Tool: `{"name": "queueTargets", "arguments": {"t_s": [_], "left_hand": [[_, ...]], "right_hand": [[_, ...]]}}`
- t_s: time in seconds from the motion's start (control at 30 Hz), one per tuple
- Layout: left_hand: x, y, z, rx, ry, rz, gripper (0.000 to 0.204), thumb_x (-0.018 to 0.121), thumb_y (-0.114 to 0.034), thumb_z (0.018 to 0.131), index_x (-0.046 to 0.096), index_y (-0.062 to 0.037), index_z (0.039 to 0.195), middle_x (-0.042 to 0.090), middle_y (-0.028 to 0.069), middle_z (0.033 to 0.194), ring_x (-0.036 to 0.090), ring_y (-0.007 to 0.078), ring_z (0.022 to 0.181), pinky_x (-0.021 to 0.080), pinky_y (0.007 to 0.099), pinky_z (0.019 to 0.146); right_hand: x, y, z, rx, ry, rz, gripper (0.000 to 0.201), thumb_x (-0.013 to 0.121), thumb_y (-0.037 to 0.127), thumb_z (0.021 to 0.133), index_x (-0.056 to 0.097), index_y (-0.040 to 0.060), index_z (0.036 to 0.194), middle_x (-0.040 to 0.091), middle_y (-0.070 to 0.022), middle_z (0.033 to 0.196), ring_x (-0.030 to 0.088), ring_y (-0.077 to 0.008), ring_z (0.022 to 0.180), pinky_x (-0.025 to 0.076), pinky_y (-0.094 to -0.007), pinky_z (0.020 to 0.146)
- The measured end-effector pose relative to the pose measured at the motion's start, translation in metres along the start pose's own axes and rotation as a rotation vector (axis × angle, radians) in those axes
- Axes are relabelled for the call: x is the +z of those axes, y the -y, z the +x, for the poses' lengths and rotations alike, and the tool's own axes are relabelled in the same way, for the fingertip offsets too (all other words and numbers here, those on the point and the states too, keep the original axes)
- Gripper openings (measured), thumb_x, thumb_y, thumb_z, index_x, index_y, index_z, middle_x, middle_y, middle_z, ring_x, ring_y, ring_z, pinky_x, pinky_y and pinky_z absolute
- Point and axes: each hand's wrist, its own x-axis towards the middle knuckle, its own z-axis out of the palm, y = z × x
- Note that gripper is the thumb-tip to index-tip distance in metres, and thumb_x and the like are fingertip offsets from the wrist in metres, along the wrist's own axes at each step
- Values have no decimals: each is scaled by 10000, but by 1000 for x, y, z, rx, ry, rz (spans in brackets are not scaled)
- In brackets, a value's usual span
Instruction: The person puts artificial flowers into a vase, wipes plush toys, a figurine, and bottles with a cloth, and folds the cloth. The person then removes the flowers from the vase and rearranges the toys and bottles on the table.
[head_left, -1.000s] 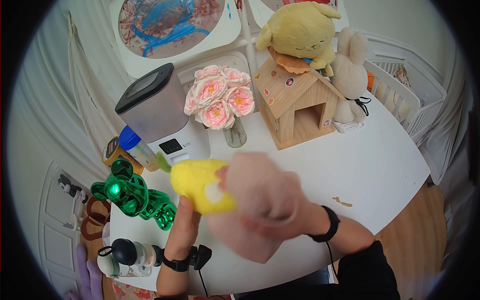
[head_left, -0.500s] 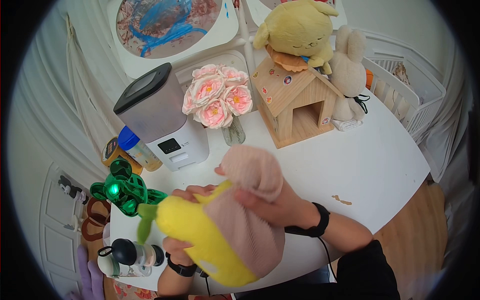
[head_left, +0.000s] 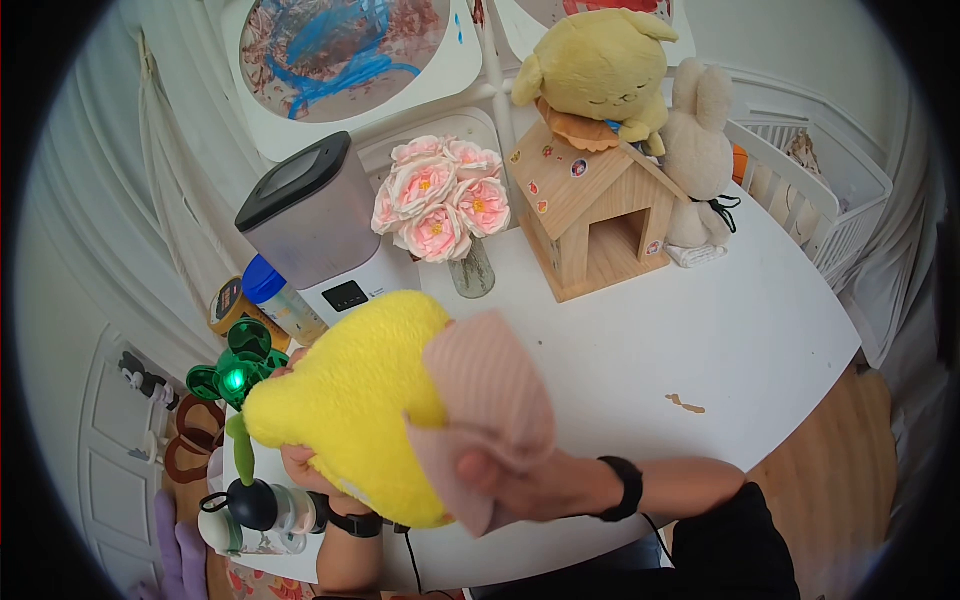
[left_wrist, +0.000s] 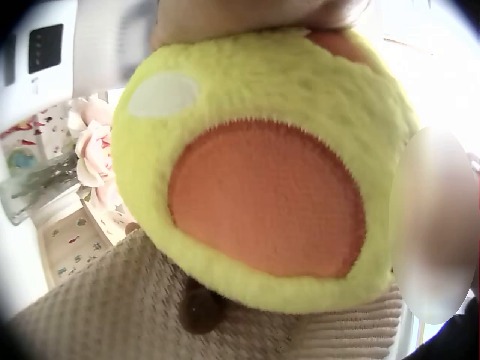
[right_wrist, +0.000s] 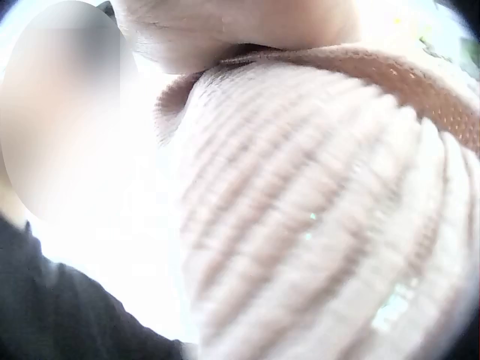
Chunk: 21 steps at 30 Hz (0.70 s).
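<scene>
Beside the black panel (head_left: pixel 346 295) of the dispenser (head_left: pixel 320 230) you have small print too tiny to read, and the dark label on the yellow jar (head_left: pixel 235 306) at the far left is illegible too; small picture stickers dot the roof of the wooden house (head_left: pixel 580 185). Your work is over a white table (head_left: pixel 625 345) with a brown patch (head_left: pixel 685 403) marking its right part. Around it you have pale curtains (head_left: pixel 185 190) on the left, a white slatted railing (head_left: pixel 780 180) on the right and wood flooring (head_left: pixel 820 490) beyond the table's right edge. The yellow plush (head_left: pixel 350 390) is raised above the table's near left part, its narrow end facing left, its green leaf (head_left: pixel 241 450) hanging towards you by the dark-lidded bottle (head_left: pixel 252 506), and its long axis running roughly across the table. Its broad end faces right, partly covered by the pink ribbed cloth (head_left: pixel 497 385). The left wrist view shows an orange oval patch (left_wrist: pixel 270 199) on the plush. Your left hand (head_left: pixel 310 470) grips the plush near its narrow end, partly hidden behind it; your right hand (head_left: pixel 525 485) pinches the cloth's near edge, thumb on top.
</scene>
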Motion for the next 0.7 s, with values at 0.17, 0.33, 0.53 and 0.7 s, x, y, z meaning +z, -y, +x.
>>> {"name": "queueTargets", "arguments": {"t_s": [0.17,0.33,0.53,0.7], "left_hand": [[-6,-5,-5,32,75,185,424,615,-435,842,491,-142,1123,515,104,1187,448,371,1239,335,604,1096],[-3,3,-13,-17,392,115,486,639,-535,819,477,-150,1069,509,102,1153,442,355,1211,324,586,1109],[12,5,-15,-161,336,167,608,651,-539,857,459,-109,1240,525,127,1245,446,325,1268,356,529,1109],[-2,2,-1,-348,161,873,539,453,-324,1038,340,-17,1466,503,152,1399,533,231,1271,425,350,1064]], "right_hand": [[5,10,10,-439,-2,-629,814,602,487,956,287,-9,1520,201,-291,1588,208,-388,1483,88,-464,1215],[-14,6,12,-225,-171,-36,806,581,500,965,291,-20,1508,267,-220,1582,317,-315,1447,231,-433,1195],[-44,22,24,186,-175,527,414,501,330,1035,559,1,1279,614,-69,1192,589,-148,1108,486,-312,951],[-48,28,27,-416,-553,-120,320,577,230,1002,588,10,1234,659,-86,1156,642,-157,1038,521,-303,876]]}}
